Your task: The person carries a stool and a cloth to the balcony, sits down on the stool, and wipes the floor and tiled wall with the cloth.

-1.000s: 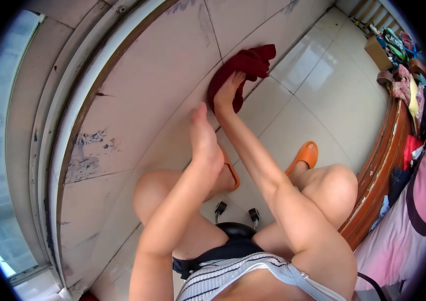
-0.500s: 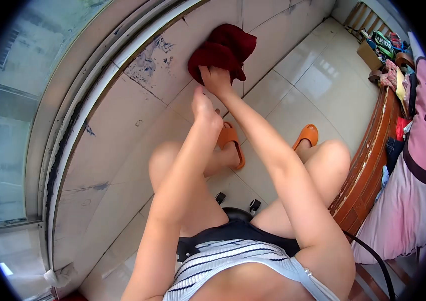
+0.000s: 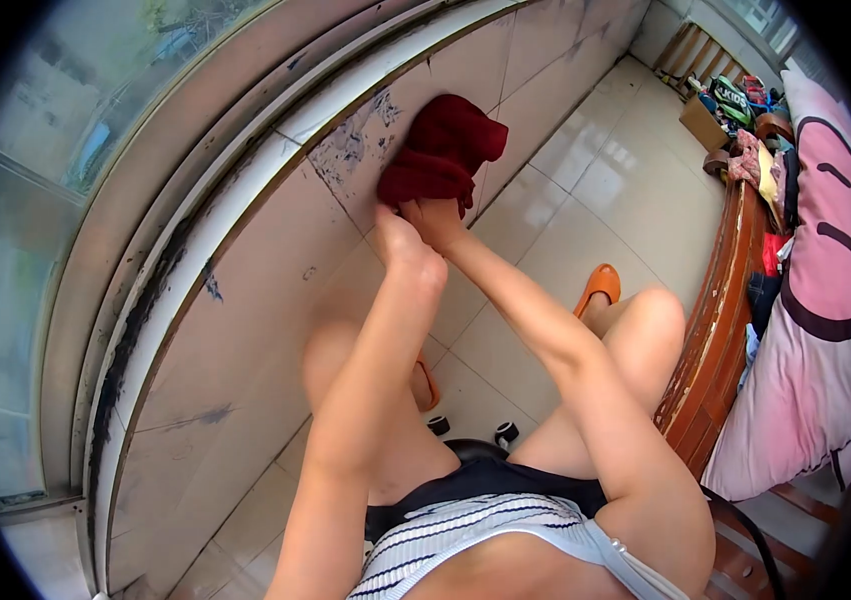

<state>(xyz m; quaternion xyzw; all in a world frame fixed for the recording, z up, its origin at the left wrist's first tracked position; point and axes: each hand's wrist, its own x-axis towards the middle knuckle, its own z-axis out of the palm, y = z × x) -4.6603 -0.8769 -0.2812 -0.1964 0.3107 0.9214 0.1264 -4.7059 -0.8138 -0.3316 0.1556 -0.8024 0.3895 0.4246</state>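
A dark red cloth lies bunched against the tiled wall, just right of some dark blue smudges. My right hand is at the cloth's lower edge, its fingers closed on it and partly hidden by its folds. Close beside it, on the left, is my left hand, near the cloth's lower left corner. Its fingertips are hidden, so I cannot make out whether they grip anything.
A window with a metal frame runs along the left. On the right stands a wooden bench with a pink cushion and clothes. A cardboard box is at the far right. Below me are orange slippers and stool casters.
The red cloth has moved left along the wall towards the smudges, in my right hand. My left hand has come up close beside it. The view has turned, showing more window.
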